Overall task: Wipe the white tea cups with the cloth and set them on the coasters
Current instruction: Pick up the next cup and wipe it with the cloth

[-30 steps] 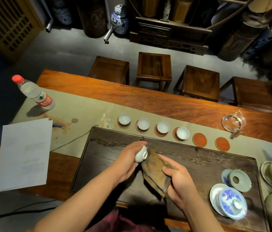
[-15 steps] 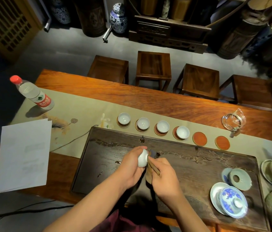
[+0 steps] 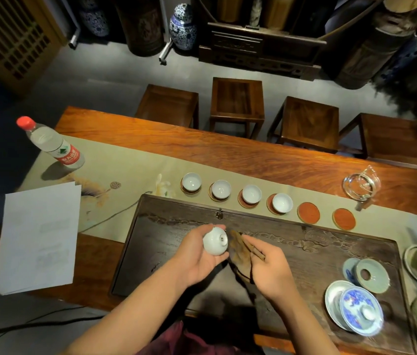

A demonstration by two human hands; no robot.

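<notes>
My left hand (image 3: 197,260) holds a white tea cup (image 3: 215,244) on its side above the dark tea tray (image 3: 304,249), its foot facing me. Just right of the cup, my right hand (image 3: 270,267) grips a folded brown cloth (image 3: 239,248), which sits beside the cup. Several white cups stand on coasters in a row beyond the tray, the nearest to the bare ones being the fourth cup (image 3: 282,203). Two orange coasters are bare: one (image 3: 308,212) and another (image 3: 343,219) further right.
A water bottle (image 3: 51,143) and white paper (image 3: 38,239) lie at the left. A glass pitcher (image 3: 359,184) stands at the right, a blue-and-white lidded bowl (image 3: 359,312) and a pale lid (image 3: 372,275) on the tray's right end. Wooden stools (image 3: 236,99) stand beyond the table.
The cup has turned in my left hand so its foot now faces me. My right hand has drawn the cloth slightly away to the right of the cup.
</notes>
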